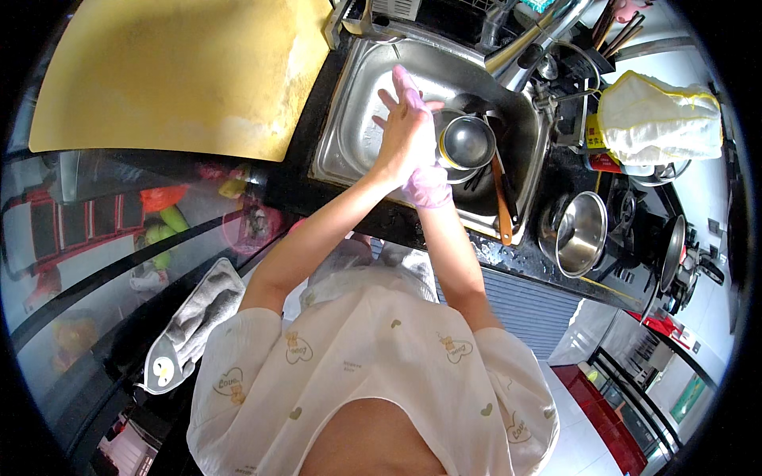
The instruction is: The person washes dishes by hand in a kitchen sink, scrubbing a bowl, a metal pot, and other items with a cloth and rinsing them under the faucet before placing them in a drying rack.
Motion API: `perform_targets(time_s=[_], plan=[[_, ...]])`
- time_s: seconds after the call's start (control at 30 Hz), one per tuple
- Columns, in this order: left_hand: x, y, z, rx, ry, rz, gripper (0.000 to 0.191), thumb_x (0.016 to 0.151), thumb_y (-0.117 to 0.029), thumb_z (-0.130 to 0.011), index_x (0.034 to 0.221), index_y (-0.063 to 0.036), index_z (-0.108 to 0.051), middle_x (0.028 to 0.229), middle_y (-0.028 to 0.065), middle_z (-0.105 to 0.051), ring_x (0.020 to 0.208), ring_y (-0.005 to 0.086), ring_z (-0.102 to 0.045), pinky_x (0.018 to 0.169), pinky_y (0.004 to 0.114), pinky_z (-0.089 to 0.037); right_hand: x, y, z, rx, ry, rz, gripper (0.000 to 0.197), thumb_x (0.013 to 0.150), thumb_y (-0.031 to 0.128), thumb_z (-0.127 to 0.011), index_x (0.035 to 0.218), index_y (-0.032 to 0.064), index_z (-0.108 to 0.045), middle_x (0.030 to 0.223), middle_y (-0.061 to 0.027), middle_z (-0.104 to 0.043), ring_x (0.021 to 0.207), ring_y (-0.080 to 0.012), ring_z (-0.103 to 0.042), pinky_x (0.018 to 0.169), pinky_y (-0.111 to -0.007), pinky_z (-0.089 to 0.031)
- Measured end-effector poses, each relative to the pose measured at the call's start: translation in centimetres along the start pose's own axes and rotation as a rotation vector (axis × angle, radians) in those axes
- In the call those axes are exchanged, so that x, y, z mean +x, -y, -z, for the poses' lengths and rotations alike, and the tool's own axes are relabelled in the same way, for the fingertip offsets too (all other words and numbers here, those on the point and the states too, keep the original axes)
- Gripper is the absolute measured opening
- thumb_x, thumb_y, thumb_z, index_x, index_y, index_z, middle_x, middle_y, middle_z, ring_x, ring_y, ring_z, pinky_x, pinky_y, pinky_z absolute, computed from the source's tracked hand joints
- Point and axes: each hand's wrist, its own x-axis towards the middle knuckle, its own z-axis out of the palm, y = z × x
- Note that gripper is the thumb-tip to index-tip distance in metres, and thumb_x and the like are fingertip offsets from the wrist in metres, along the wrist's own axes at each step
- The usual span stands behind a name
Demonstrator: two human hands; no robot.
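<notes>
My left hand (pixel 409 134) lies over my right hand above the sink; its own grip is hidden. A thin pink glove is on my right hand (pixel 427 169), with its cuff loose at the wrist. Pink material also shows at the fingertips pointing up the picture, and several fingers are spread. Right of the hands, a small metal bowl (pixel 469 143) rests on other dishes in the stainless steel sink (pixel 357 140). An orange-brown handle (pixel 503 205) and a dark-handled utensil (pixel 511 199) lean against the sink's near right side.
A large yellowish cutting board (pixel 172 77) lies left of the sink. The faucet (pixel 524 53) reaches over its far right corner. To the right are a steel pot (pixel 580 235), a hanging white cloth with yellow edging (pixel 658 122) and a pan (pixel 673 253). A grey towel (pixel 199 321) hangs at lower left.
</notes>
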Motion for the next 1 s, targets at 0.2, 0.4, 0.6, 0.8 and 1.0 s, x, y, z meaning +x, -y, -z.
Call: perform_targets(time_s=[0.2,0.4,0.6,0.8,1.0], plan=[[1.4,-1.0,1.0,-0.253,0.237,0.038,0.055,0.078,-0.045,-0.018,0.103,-0.0029,-0.043,0.118,0.0163,-0.029,0.114,0.0244,-0.020,0.094,0.036,-0.008,-0.1,0.7,-0.7,-0.011,0.015,-0.114,0.057,0.077,0.043,-0.028,0.123,0.0142,-0.012,0.129,-0.0048,-0.008,0.114,-0.0303,-0.016,0.087,-0.044,-0.018],[-1.2,-1.1,-0.7,-0.145,0.185,-0.063,0.048,0.080,-0.038,-0.021,0.100,-0.0018,-0.044,0.110,0.0161,-0.037,0.111,0.0250,-0.024,0.093,0.036,-0.012,0.2,1.6,1.7,-0.123,0.017,0.085,0.058,0.076,0.041,-0.032,0.123,0.0133,-0.013,0.128,-0.0024,-0.012,0.112,-0.0272,-0.022,0.086,-0.045,-0.019],[2.0,-1.5,0.2,0.019,0.230,-0.186,0.041,0.079,-0.031,-0.028,0.094,0.0015,-0.049,0.104,0.0114,-0.046,0.099,0.0165,-0.037,0.084,0.030,-0.026,-0.5,-0.2,1.5,0.193,-0.093,-0.101,0.044,0.081,0.032,-0.032,0.118,0.0078,-0.027,0.117,-0.0052,-0.031,0.107,-0.0168,-0.030,0.085,-0.032,-0.027],[2.4,-1.2,1.8,-0.131,0.027,0.116,0.024,0.075,-0.020,-0.040,0.070,-0.0004,-0.053,0.060,0.0040,-0.054,0.060,0.0112,-0.051,0.057,0.021,-0.038,-2.0,1.9,0.3,0.443,-0.097,-0.251,0.040,0.082,0.028,-0.035,0.113,0.0034,-0.033,0.106,-0.0036,-0.040,0.096,-0.0109,-0.037,0.084,-0.020,-0.027],[1.1,-2.5,1.2,-0.257,0.324,0.123,0.032,0.082,-0.026,-0.030,0.088,0.0008,-0.045,0.080,0.0114,-0.052,0.079,0.0174,-0.049,0.076,0.027,-0.036,-1.2,2.3,0.4,0.091,-0.082,-0.094,0.046,0.081,0.035,-0.032,0.113,0.0013,-0.031,0.113,-0.0090,-0.036,0.102,-0.0169,-0.035,0.089,-0.027,-0.022]])
